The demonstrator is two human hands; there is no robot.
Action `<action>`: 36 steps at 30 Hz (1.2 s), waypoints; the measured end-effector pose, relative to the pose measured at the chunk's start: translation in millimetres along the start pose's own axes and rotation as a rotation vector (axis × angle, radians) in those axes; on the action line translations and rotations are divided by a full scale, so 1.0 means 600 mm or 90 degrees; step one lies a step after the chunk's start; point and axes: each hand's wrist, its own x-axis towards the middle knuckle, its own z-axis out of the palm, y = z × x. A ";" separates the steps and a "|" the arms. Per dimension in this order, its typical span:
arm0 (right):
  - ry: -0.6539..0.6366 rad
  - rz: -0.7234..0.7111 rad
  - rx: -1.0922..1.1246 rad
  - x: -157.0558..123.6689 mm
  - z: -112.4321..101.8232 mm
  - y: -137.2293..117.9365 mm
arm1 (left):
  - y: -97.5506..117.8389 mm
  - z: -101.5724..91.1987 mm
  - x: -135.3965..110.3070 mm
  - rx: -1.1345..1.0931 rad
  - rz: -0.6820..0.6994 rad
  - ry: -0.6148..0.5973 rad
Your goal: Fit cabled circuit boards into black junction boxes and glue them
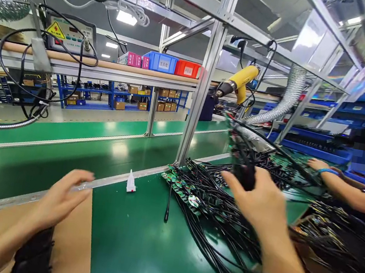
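My right hand (262, 200) is raised over the pile, fingers wrapped round a bundle of black cables (245, 172); green circuit boards seem to hang at its upper end, smeared by motion. Beneath lies a large heap of black cables with green circuit boards (190, 193) on the green work surface (137, 245). My left hand (63, 198) hovers over a brown cardboard sheet (78, 240), fingers apart and holding nothing. Below its wrist, black pieces (35, 254) rest on the cardboard, partly hidden by the forearm. A small white nozzle-like piece (131, 183) stands between my hands.
A metal frame post (199, 97) rises behind the heap. A yellow heat gun (239, 82) and a silver duct hose (291, 91) hang at the right. A co-worker's arm (350, 188) reaches in there, near blue trays (325, 152). Looped cables (78, 69) dangle at the left.
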 end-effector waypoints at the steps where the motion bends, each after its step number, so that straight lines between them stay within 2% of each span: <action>1: 0.038 -0.047 0.036 -0.030 -0.005 -0.047 | 0.054 0.021 0.027 -0.076 0.054 -0.025; 3: 0.096 -0.122 0.114 -0.093 0.005 -0.148 | 0.150 0.068 0.067 -0.282 0.174 -0.045; 5: 0.110 -0.196 0.210 -0.148 0.027 -0.239 | 0.219 0.106 0.084 -0.466 0.245 -0.044; 7: 0.109 -0.236 0.297 -0.190 0.041 -0.300 | 0.251 0.122 0.082 -0.619 0.185 0.024; 8: 0.093 -0.266 0.333 -0.205 0.041 -0.318 | 0.254 0.119 0.077 -0.673 0.150 0.059; 10: 0.031 -0.357 0.422 -0.223 0.026 -0.325 | 0.243 0.093 0.061 -0.732 0.109 0.112; 12: -0.030 -0.404 0.532 -0.223 0.006 -0.304 | 0.224 0.045 0.040 -0.735 0.154 0.134; 13: -0.048 -0.370 0.588 -0.218 0.001 -0.288 | 0.218 0.017 0.030 -0.717 0.202 0.140; 15: -0.134 -0.209 0.678 -0.204 0.005 -0.263 | 0.215 -0.036 0.010 -0.657 0.328 0.156; 17: -0.326 -0.102 0.741 -0.200 0.028 -0.256 | 0.222 -0.078 -0.004 -0.579 0.443 0.173; 19: -0.521 -0.099 0.779 -0.217 0.053 -0.271 | 0.229 -0.106 -0.011 -0.519 0.496 0.191; 22: -0.683 -0.149 0.828 -0.277 0.061 -0.314 | 0.226 -0.128 -0.014 -0.459 0.501 0.229; 24: -0.732 -0.160 0.856 -0.323 0.044 -0.341 | 0.215 -0.136 -0.017 -0.429 0.493 0.285; 28: -0.724 -0.107 0.778 -0.369 0.006 -0.387 | 0.195 -0.150 -0.034 -0.413 0.436 0.376; 30: -0.714 -0.098 0.733 -0.371 0.003 -0.409 | 0.191 -0.157 -0.045 -0.422 0.409 0.407; 32: -0.731 -0.112 0.756 -0.371 0.007 -0.429 | 0.188 -0.165 -0.054 -0.425 0.405 0.439; 34: -0.837 -0.085 0.848 -0.375 0.006 -0.442 | 0.184 -0.174 -0.062 -0.419 0.407 0.455; 36: -1.012 -0.007 0.955 -0.383 -0.006 -0.446 | 0.175 -0.186 -0.071 -0.411 0.404 0.463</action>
